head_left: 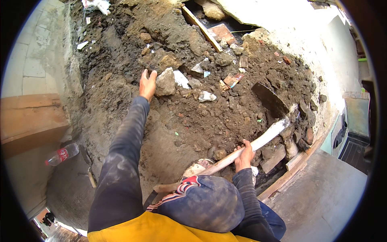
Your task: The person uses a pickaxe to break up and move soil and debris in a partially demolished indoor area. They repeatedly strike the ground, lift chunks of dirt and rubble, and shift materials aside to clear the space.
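My left hand (147,85) reaches forward over the dug soil, fingers apart and nothing in them. Just right of its fingertips sits a pale, blocky stone (165,82); whether they touch I cannot tell. My right hand (244,156) is wrapped round the whitish wooden handle of a hoe (262,139). That handle slants from near my knee up to the right. Its wide dark blade (270,100) rests against the loose brown earth (193,121). A white shard (181,79) lies beside the stone, and a whitish rock (207,96) is a little nearer.
A wooden plank (201,28) leans by a hole at the top. Broken stones and a timber edging (284,177) border the soil on the right. At left are a wooden box (32,117), a plastic bottle (63,154) and a small wooden-handled trowel (91,176).
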A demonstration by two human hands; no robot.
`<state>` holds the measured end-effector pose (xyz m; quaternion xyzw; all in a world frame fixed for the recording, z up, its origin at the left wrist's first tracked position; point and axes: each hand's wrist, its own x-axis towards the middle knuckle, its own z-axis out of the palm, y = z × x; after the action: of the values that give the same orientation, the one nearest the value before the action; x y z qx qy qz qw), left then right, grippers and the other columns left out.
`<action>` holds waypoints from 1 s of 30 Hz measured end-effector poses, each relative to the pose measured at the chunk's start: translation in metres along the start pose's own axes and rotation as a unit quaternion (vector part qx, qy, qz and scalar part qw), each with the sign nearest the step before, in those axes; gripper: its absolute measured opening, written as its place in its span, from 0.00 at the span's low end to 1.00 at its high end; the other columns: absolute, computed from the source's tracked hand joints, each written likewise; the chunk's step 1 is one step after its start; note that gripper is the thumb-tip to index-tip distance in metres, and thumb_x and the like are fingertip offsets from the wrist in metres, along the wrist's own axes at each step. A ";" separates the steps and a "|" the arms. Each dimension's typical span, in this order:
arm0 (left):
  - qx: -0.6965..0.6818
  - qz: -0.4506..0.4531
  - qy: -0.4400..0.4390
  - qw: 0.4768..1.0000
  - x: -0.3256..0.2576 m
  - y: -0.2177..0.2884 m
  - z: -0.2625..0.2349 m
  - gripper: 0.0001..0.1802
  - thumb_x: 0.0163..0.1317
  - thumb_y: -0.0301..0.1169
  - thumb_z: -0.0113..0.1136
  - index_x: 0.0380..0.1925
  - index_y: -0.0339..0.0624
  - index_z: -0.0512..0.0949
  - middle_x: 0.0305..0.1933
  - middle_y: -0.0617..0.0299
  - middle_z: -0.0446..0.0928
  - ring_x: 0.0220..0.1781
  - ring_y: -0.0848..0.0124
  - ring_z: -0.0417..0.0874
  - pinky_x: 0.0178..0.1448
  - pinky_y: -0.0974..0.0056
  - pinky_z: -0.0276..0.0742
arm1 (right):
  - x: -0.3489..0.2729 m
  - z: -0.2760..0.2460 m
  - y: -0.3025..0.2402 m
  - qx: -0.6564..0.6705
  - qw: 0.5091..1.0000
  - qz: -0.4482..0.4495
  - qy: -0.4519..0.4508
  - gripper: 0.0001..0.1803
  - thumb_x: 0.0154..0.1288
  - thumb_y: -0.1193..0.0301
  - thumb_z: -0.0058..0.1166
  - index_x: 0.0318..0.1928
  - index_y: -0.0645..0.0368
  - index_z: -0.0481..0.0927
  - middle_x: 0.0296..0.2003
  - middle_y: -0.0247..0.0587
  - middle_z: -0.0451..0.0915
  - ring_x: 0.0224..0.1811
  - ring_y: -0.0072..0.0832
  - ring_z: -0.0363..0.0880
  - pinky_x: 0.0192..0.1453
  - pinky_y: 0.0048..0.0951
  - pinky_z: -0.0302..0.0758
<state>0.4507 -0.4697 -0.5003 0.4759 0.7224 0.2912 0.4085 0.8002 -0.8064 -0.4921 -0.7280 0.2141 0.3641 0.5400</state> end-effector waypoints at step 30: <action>0.226 -0.217 -0.158 0.936 -0.501 -0.033 -0.229 0.20 0.66 0.37 0.68 0.51 0.36 0.76 0.46 0.38 0.86 0.54 0.41 0.86 0.54 0.48 0.80 | -0.263 0.194 0.124 -0.248 0.763 0.135 -0.582 0.16 0.68 0.63 0.64 0.44 0.59 0.73 0.26 0.40 0.79 0.24 0.32 0.83 0.28 0.41 0.85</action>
<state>0.3438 -0.9530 -0.2564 0.4272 0.7809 -0.0543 0.4525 0.4857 -0.6849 -0.3989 -0.4484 -0.1428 0.8274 0.3065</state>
